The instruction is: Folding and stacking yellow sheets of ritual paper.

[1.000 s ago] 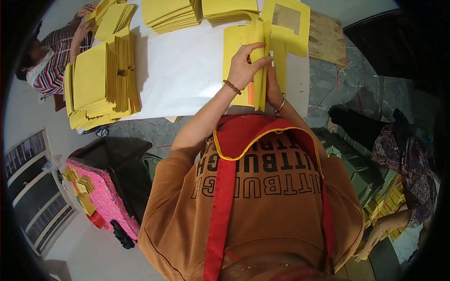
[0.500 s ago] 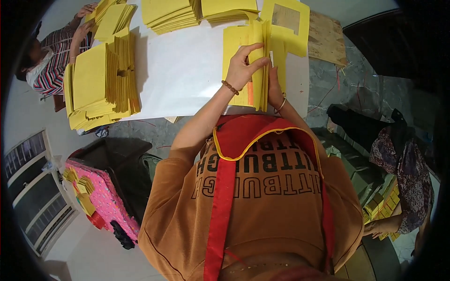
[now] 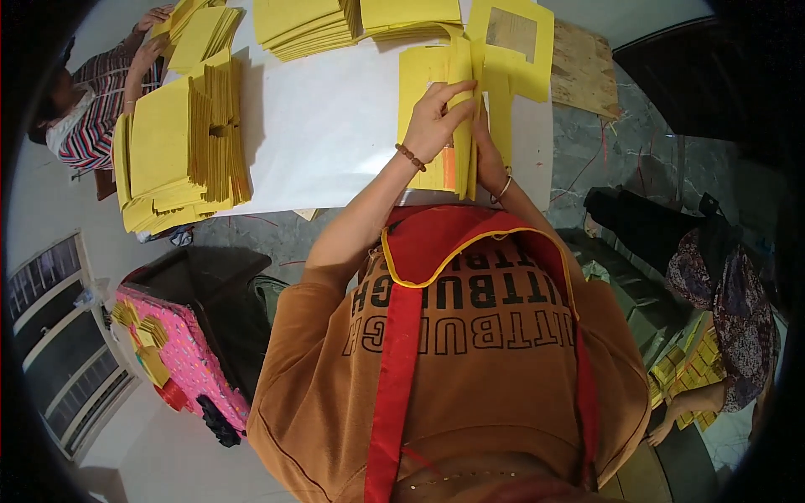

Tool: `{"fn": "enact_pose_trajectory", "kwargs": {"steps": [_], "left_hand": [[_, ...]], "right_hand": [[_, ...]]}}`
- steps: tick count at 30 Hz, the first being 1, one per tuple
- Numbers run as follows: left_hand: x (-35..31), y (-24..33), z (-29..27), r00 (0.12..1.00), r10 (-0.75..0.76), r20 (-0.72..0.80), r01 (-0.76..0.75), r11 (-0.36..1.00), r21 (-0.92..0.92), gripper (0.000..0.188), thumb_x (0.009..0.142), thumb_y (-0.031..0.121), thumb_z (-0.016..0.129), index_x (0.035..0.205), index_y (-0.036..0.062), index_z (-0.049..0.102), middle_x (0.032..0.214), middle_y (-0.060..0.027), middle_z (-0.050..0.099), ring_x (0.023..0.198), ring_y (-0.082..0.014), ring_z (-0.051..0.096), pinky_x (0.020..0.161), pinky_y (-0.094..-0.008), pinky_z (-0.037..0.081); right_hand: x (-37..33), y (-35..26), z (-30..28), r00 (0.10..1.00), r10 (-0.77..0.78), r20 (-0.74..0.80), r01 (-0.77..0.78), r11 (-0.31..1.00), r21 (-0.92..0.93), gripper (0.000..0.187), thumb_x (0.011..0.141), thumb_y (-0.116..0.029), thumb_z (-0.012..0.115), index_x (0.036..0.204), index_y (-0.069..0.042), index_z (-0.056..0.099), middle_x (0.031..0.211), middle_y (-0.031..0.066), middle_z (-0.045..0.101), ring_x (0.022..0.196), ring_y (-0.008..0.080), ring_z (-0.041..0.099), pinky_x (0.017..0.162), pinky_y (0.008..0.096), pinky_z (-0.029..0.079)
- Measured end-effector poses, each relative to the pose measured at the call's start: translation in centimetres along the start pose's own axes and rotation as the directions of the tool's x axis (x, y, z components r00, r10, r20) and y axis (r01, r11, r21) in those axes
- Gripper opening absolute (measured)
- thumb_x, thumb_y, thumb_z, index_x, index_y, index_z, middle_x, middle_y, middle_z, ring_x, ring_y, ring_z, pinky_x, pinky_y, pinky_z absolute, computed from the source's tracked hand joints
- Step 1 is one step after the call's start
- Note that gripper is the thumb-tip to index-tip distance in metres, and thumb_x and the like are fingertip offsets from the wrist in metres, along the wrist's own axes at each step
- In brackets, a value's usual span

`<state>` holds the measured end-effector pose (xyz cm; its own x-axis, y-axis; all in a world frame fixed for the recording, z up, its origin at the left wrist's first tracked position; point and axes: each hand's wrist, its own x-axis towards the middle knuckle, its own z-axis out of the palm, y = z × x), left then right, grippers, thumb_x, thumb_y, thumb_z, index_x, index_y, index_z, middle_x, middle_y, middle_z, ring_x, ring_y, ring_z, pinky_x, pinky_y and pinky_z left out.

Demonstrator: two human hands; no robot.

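Yellow paper bundle (image 3: 464,172) | between left hand (image 3: 431,126) and right hand (image 3: 490,161) | grip: cannot tell whether clamped

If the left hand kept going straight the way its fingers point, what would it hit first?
The left hand would likely meet the upright yellow sheets first; it seems to touch them, though depth is hard to judge.

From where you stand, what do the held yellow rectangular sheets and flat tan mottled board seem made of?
Yellow rectangular sheets: probably matt paper or thin card, judging by thin edges. Tan mottled board: likely bare wood, perhaps plywood, from its blotchy grain.
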<state>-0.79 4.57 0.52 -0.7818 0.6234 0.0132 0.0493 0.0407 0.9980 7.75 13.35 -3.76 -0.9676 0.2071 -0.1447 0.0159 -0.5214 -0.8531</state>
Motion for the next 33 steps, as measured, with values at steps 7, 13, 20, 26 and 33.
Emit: {"fn": "enact_pose_trajectory", "kwargs": {"steps": [7,13,20,26,33], "left_hand": [[0.3,-0.7,0.1,0.997,0.004,-0.075,0.000,0.999,0.054,0.041,0.071,0.021,0.071,0.106,0.0035,0.059,0.095,-0.0098,0.055,0.079,-0.0144,0.053,0.063,-0.0239,0.045],[0.2,-0.8,0.1,0.999,0.014,-0.041,-0.013,1.000,0.023,0.036,0.075,0.012,0.066,0.108,0.0018,0.056,0.105,-0.0082,0.055,0.096,-0.0145,0.051,0.081,-0.0250,0.042],[0.1,-0.7,0.0,0.999,-0.031,-0.041,0.031,0.999,0.018,0.034,0.078,0.013,0.064,0.109,0.0015,0.056,0.093,-0.0037,0.053,0.066,-0.0063,0.050,0.051,-0.0191,0.041],[-0.1,-0.4,0.0,0.993,-0.113,-0.047,0.108,0.989,-0.099,0.035,0.076,0.015,0.064,0.108,0.0027,0.056,0.087,-0.0046,0.051,0.059,-0.0086,0.045,0.048,-0.0215,0.039],[-0.2,-1.2,0.0,0.988,-0.106,-0.113,0.083,0.977,-0.196,0.035,0.078,0.008,0.059,0.112,0.0034,0.054,0.085,-0.0048,0.051,0.058,-0.0087,0.044,0.048,-0.0216,0.038]], "right_hand": [[0.2,0.3,-0.3,0.993,-0.089,0.073,0.106,0.958,-0.265,0.060,0.089,-0.027,0.039,0.134,0.002,0.011,0.135,0.0123,0.022,0.127,0.0202,0.016,0.103,0.0313,0.015],[-0.2,0.4,-0.6,0.994,-0.087,0.067,0.100,0.965,-0.242,0.062,0.090,-0.029,0.038,0.135,0.002,0.009,0.137,0.0127,0.019,0.129,0.0212,0.014,0.104,0.0312,0.013],[0.0,0.5,-0.6,0.989,-0.128,0.081,0.142,0.969,-0.201,0.061,0.092,-0.030,0.034,0.137,-0.001,0.004,0.141,0.0118,0.012,0.131,0.0206,0.009,0.105,0.0313,0.011],[-0.4,-0.5,0.4,0.999,-0.049,0.002,0.049,0.998,-0.033,0.057,0.094,-0.029,0.032,0.138,-0.005,0.007,0.140,0.0082,0.018,0.128,0.0177,0.020,0.104,0.0303,0.019],[-0.7,-0.8,0.2,0.975,0.222,-0.009,-0.216,0.957,0.194,0.054,0.092,-0.027,0.033,0.137,-0.005,0.013,0.133,0.0067,0.031,0.119,0.0159,0.034,0.098,0.0287,0.029]]}}
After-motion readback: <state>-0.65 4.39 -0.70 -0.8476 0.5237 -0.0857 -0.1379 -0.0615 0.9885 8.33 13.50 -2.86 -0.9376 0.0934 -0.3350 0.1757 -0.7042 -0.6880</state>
